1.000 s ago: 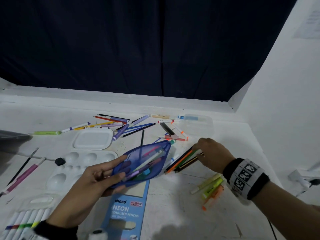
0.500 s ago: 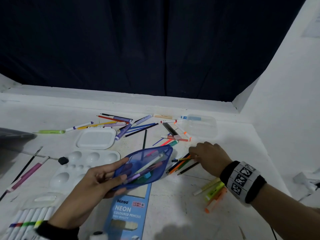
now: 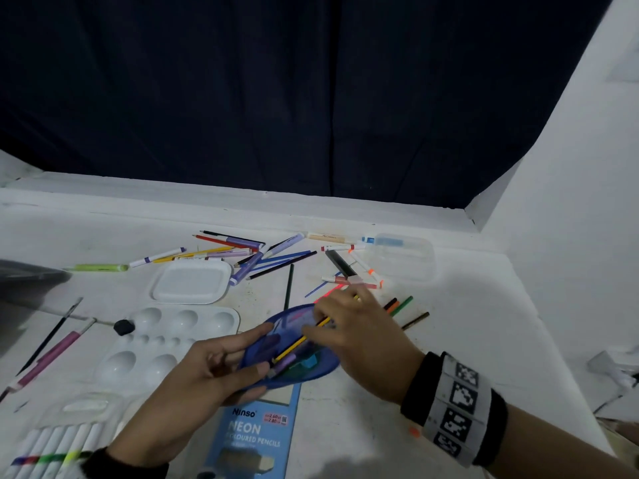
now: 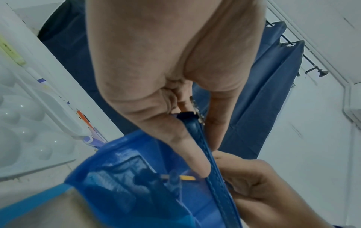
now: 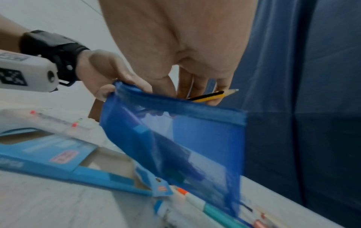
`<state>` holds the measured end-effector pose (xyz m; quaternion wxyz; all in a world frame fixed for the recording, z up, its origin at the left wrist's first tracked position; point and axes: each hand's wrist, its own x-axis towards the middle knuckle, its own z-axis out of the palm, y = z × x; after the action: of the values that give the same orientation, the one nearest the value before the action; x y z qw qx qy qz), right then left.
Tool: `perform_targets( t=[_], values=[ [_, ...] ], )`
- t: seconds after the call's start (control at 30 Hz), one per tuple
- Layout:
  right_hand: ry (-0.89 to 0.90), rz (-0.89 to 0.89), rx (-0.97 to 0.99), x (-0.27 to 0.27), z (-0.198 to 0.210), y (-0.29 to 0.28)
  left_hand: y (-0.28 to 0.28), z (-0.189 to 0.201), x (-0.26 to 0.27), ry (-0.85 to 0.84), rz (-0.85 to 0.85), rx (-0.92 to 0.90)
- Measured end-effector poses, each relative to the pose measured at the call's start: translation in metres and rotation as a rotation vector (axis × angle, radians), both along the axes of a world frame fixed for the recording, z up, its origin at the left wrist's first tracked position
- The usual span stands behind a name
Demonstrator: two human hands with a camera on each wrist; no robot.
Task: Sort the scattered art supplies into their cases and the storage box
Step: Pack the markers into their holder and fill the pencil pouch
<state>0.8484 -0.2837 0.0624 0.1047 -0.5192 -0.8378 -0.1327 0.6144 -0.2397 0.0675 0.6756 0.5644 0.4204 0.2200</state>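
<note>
My left hand grips a blue mesh pencil pouch by its rim and holds it open just above the table. Several pens lie inside it. My right hand pinches a yellow-and-black pencil and has its lower end inside the pouch mouth. In the right wrist view the right hand holds the pencil over the pouch. In the left wrist view the left thumb presses inside the pouch.
Several coloured pencils lie right of my right hand. Loose markers and pencils are scattered farther back, next to a clear storage box. A white palette, a lid and brushes lie left. A blue pencil box lies under the pouch.
My right hand left the bundle of pencils on the table, took one yellow-and-black pencil and moved left to the pouch mouth. The left hand kept the pouch open.
</note>
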Motion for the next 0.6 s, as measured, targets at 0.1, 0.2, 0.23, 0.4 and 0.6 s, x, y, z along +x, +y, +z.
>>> perform_targets(
  t=[0.1,0.2,0.23,0.4,0.6],
  values=[
    [0.084,0.107,-0.034,-0.015,-0.017,0.001,-0.002,0.001,0.001,-0.010,-0.031,-0.010],
    [0.175,0.138,-0.100,-0.024,-0.028,0.006,-0.001,0.001,-0.002,-0.022,-0.025,0.001],
    [0.224,0.140,-0.130,-0.025,-0.031,0.009,0.000,0.001,-0.003,-0.029,-0.023,0.006],
    [0.423,0.170,-0.246,-0.024,-0.032,0.016,0.004,0.002,-0.011,-0.068,0.000,0.001],
    [0.481,0.099,-0.257,-0.012,-0.012,0.023,0.013,-0.004,-0.025,-0.107,0.051,-0.032]
  ],
)
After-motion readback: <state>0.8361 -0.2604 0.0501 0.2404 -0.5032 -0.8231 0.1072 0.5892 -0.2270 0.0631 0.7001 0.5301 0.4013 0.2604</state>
